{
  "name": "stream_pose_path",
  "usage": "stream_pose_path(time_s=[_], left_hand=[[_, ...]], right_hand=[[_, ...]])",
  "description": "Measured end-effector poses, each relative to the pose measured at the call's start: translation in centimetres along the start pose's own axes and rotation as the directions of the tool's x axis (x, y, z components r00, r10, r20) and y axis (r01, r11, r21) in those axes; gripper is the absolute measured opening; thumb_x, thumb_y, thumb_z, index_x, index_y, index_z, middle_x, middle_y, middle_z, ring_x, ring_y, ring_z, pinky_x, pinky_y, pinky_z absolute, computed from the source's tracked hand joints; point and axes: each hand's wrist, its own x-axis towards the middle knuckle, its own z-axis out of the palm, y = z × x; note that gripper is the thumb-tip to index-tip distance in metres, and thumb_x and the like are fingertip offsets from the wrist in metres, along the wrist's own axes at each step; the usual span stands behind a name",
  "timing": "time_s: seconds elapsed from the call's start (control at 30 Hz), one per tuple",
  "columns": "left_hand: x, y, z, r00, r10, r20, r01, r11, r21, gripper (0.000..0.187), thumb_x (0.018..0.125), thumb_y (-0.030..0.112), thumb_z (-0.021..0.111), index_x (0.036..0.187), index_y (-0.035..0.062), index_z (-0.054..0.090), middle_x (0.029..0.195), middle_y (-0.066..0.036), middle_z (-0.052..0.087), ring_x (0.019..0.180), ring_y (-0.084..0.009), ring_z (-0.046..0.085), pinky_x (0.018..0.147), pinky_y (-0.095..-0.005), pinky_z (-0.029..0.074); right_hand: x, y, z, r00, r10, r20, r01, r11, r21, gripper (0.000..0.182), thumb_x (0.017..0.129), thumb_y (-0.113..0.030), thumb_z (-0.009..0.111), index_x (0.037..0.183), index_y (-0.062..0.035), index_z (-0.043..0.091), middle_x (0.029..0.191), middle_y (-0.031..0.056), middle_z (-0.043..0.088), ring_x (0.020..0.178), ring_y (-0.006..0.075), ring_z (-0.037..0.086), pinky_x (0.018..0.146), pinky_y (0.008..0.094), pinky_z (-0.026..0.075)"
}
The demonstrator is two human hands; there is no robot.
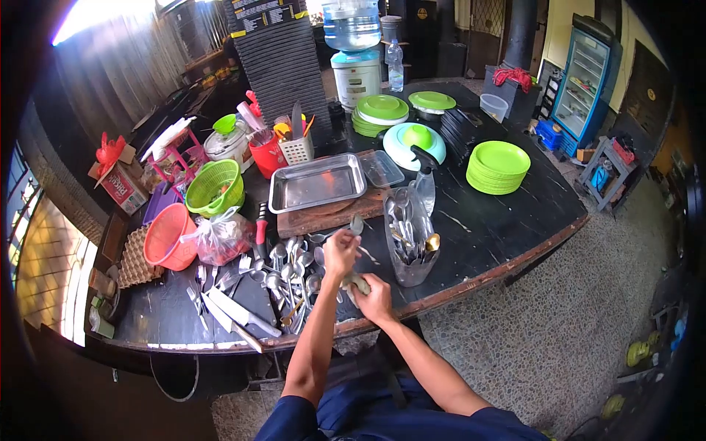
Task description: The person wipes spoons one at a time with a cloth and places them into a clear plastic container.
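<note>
My left hand (341,253) is closed on a spoon (357,224), its bowl pointing away from me above the table. Just below it, my right hand (373,300) grips a pale cloth (358,284), bunched in the fingers. Left of my hands lies a loose pile of spoons and forks (288,270). Two knives (237,312) rest beside the pile, near the front edge. To the right of my hands stands a clear plastic container (413,268) with upright cutlery in it. Whatever part of the spoon lies inside my left fingers is hidden.
A metal tray (318,184) sits on a wooden board (323,219) behind my hands. A spray bottle (424,180) and stacked green plates (498,167) stand to the right. On the left are a red basin (168,234), a green basket (213,192) and a plastic bag (223,239).
</note>
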Motion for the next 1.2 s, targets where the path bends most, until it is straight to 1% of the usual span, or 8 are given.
stream_pose_path(time_s=[0.17,0.3,0.47,0.63,0.73,0.8,1.0,1.2], left_hand=[[-2.5,4.7,-3.7,0.987,-0.111,0.117,0.159,0.793,-0.588,0.013,0.1,0.005,0.059,0.108,-0.0006,0.067,0.092,-0.007,0.071,0.056,-0.0092,0.056,0.046,-0.022,0.039],[-6.0,7.0,-6.3,0.976,-0.08,0.204,0.207,0.645,-0.736,0.014,0.101,0.005,0.054,0.11,0.0029,0.065,0.089,-0.004,0.067,0.058,-0.0079,0.051,0.045,-0.0208,0.029],[-9.3,8.6,-7.8,0.975,-0.051,0.217,0.205,0.588,-0.783,0.009,0.102,0.008,0.056,0.102,0.0046,0.065,0.085,-0.003,0.065,0.055,-0.0076,0.047,0.045,-0.0212,0.027],[-11.6,8.8,-7.0,0.98,-0.06,0.19,0.179,0.689,-0.702,0.008,0.103,0.007,0.057,0.098,0.004,0.063,0.083,-0.004,0.064,0.052,-0.0069,0.041,0.047,-0.0233,0.029],[-12.9,10.8,-6.6,0.987,-0.144,0.073,0.161,0.836,-0.524,0.015,0.104,0.006,0.055,0.091,0.0032,0.061,0.074,0.002,0.054,0.054,-0.0043,0.038,0.048,-0.0225,0.026],[-13.0,10.0,-7.0,0.988,-0.117,0.102,0.154,0.8,-0.58,0.018,0.103,0.003,0.054,0.112,-0.0031,0.068,0.072,0.002,0.054,0.055,-0.0021,0.038,0.048,-0.0218,0.027],[-13.6,9.9,-7.3,0.983,-0.127,0.134,0.183,0.739,-0.649,0.021,0.103,0.001,0.052,0.115,-0.0042,0.068,0.073,0.003,0.055,0.054,-0.0024,0.036,0.048,-0.0223,0.027],[-13.6,11.0,-8.7,0.983,-0.073,0.166,0.172,0.663,-0.729,0.02,0.104,0.009,0.054,0.087,0.0017,0.062,0.068,0.002,0.051,0.051,-0.0043,0.036,0.047,-0.0236,0.024]], right_hand=[[0.1,0.2,0.2,0.988,0.081,-0.129,-0.07,0.993,0.093,0.026,0.084,-0.014,0.079,0.105,-0.0001,0.071,0.093,0.0184,0.073,0.085,0.0328,0.074,0.074,0.0383,0.056],[0.8,0.3,0.2,0.938,0.329,-0.113,-0.29,0.919,0.267,0.031,0.092,-0.025,0.075,0.109,-0.0002,0.071,0.091,0.0094,0.074,0.081,0.0122,0.066,0.074,0.0335,0.054],[3.5,-7.7,-2.3,0.977,0.2,-0.078,-0.151,0.897,0.416,0.032,0.1,-0.015,0.065,0.128,0.0001,0.065,0.11,0.0079,0.072,0.1,0.0144,0.066,0.088,0.0305,0.051],[6.8,-13.7,-4.2,0.891,-0.429,-0.147,0.412,0.902,-0.131,0.043,0.09,0.001,0.063,0.132,0.0008,0.063,0.127,0.0151,0.067,0.106,0.0292,0.064,0.094,0.0383,0.051],[5.9,-13.8,-3.3,0.907,-0.411,0.092,0.419,0.863,-0.28,0.053,0.082,0.006,0.065,0.134,-0.0049,0.065,0.128,0.0157,0.066,0.1,0.0322,0.062,0.09,0.0396,0.052],[4.7,-14.2,-3.3,0.878,-0.465,0.115,0.476,0.817,-0.325,0.055,0.081,0.006,0.065,0.135,-0.0052,0.065,0.129,0.015,0.065,0.094,0.0314,0.06,0.086,0.0401,0.051],[1.8,-13.4,-3.6,0.864,-0.476,0.164,0.5,0.776,-0.385,0.055,0.081,0.004,0.067,0.134,-0.0068,0.065,0.133,0.013,0.062,0.095,0.0316,0.055,0.085,0.0411,0.05],[0.8,-10.9,-5.1,0.879,-0.441,0.183,0.476,0.781,-0.405,0.054,0.078,0.009,0.066,0.13,-0.0069,0.068,0.123,0.014,0.065,0.102,0.0303,0.062,0.088,0.0413,0.048]])
